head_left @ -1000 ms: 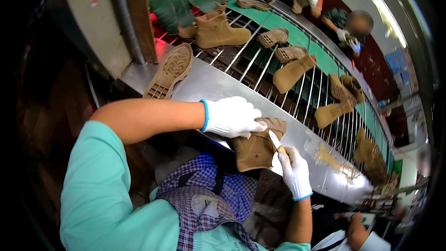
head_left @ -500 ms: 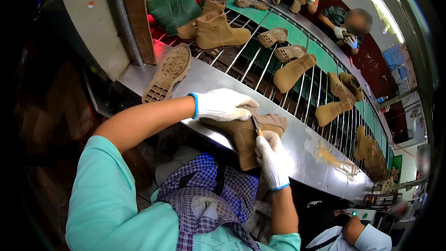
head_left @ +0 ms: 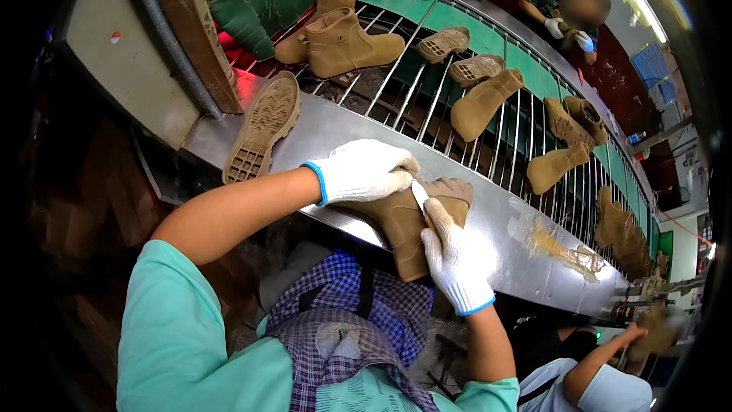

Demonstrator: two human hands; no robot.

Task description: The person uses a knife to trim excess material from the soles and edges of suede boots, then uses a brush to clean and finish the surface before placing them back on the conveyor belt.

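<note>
A tan ankle boot (head_left: 400,230) lies on its side at the front edge of the metal ledge, its sole turned away from me and its shaft toward me. My left hand (head_left: 366,171), in a white knit glove with a blue cuff, is closed over the toe end and holds the boot down. In my gloved right hand (head_left: 456,261) is a small knife (head_left: 420,195) with a bright flat blade and a yellowish handle. Its blade lies along the seam between upper and sole, close to my left fingertips. My left glove hides the boot's toe.
A loose outsole (head_left: 263,128) rests on the metal ledge (head_left: 503,217) at the left. Beyond it runs a roller conveyor (head_left: 412,99) bearing boots (head_left: 355,46) and several soles. Two people work across it; another person (head_left: 568,378) is at my right. A post (head_left: 200,30) stands at left.
The knife blade has tilted and now shows its bright face, with my right hand turned slightly. The boot stays in place under my left hand. My view has shifted a little.
</note>
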